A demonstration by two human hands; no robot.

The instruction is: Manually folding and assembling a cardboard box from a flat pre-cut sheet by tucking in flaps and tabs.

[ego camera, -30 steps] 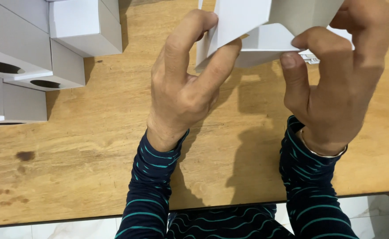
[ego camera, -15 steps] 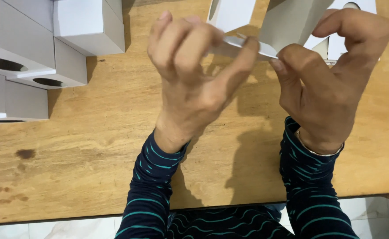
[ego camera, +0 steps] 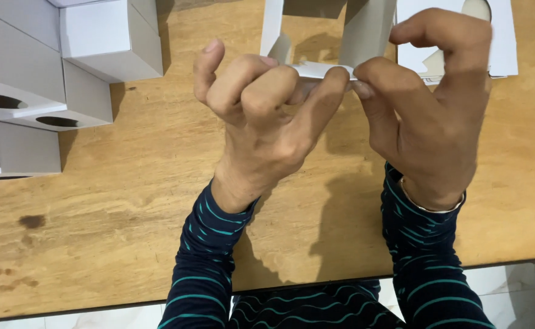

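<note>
I see left hand [ego camera: 267, 116] and right hand [ego camera: 429, 103] meet at upper centre, fingers pinched shut on flap of half-folded white carton [ego camera: 365, 36], raised off table [ego camera: 127, 244] so panels swing free; finished boxes [ego camera: 66, 67] parked upper left

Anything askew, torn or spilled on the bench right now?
Nothing torn or spilled. The left hand and right hand pinch a half-folded white carton. Dark stains mark the wooden table at the left, below the folded boxes.

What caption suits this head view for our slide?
Both hands, left hand and right hand, pinch a white cardboard box above a wooden table, beside folded boxes.
</note>
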